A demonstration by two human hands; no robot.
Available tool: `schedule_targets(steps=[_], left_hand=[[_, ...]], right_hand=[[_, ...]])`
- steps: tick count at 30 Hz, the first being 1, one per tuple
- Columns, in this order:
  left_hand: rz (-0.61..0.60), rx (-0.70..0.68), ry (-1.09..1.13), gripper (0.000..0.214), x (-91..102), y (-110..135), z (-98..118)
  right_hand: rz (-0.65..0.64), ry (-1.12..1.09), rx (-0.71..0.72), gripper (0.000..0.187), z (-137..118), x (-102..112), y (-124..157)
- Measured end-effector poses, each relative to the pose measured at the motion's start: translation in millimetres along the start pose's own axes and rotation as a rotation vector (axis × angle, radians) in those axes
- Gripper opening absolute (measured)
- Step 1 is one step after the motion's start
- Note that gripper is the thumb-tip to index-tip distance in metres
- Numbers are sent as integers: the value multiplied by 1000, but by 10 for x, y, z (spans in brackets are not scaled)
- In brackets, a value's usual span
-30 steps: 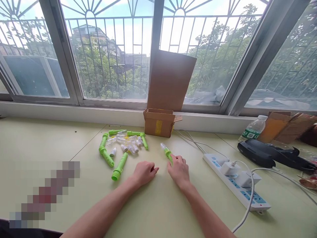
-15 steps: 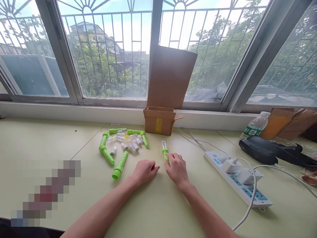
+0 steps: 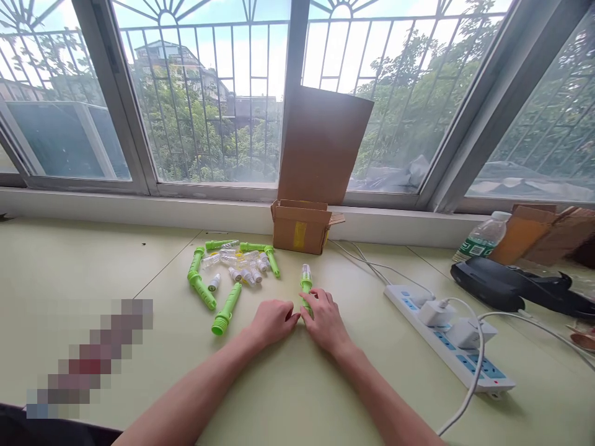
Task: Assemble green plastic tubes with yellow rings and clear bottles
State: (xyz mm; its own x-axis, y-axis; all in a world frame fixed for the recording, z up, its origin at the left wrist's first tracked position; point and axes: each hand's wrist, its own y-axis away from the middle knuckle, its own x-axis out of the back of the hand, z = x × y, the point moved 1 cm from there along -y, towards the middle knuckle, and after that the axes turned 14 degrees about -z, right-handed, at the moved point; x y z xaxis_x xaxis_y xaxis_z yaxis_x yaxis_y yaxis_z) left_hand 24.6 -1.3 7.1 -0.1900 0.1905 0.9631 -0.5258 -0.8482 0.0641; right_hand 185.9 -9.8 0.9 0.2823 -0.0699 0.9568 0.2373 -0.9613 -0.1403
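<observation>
A green plastic tube with a clear tip (image 3: 305, 284) stands out in front of my right hand (image 3: 326, 319). My right fingers and thumb are closed around its lower part, which they partly hide. Close beside it, my left hand (image 3: 273, 322) is curled, its thumb by the lower end of the tube and near my right thumb. What lies inside the left fingers is hidden. To the left lie a loose green tube with a threaded end (image 3: 227, 310), a small white-and-clear piece (image 3: 214, 282) and several clear plastic parts (image 3: 229, 255).
More green tubes (image 3: 201, 288) ring the clear parts. Behind stands an open cardboard box (image 3: 297, 234) against the window sill. At right are a white power strip (image 3: 446, 341) with plugs and cables, a black device (image 3: 488, 285) and a plastic bottle (image 3: 483, 235). A pixelated patch covers the lower left.
My right hand has shifted slightly left with the green tube, which now stands straighter. The gap between my two hands has closed to almost nothing. The camera view has shifted slightly.
</observation>
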Motion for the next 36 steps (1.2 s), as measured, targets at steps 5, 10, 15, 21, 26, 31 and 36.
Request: schedule_targets(steps=[5, 10, 15, 21, 26, 31, 36], left_hand=[[-30, 8, -8, 30, 39, 18, 23], [-41, -11, -24, 30, 52, 25, 25], [-22, -29, -32, 27, 40, 24, 17], [-21, -34, -34, 25, 52, 35, 30], [-43, -21, -23, 24, 75, 45, 44], [-55, -6, -7, 24, 98, 60, 63], [-65, -7, 1, 24, 100, 58, 59]], right_hand=[[-59, -27, -33, 35, -7, -2, 2], [-80, -32, -34, 35, -14, -7, -3], [-91, -22, -36, 35, -11, -15, -4], [-100, -22, -37, 36, -13, -10, 0], [-111, -29, -33, 37, -19, -6, 1], [-107, -14, -31, 36, -15, -15, -5], [-101, 14, -34, 35, -10, -23, -4]])
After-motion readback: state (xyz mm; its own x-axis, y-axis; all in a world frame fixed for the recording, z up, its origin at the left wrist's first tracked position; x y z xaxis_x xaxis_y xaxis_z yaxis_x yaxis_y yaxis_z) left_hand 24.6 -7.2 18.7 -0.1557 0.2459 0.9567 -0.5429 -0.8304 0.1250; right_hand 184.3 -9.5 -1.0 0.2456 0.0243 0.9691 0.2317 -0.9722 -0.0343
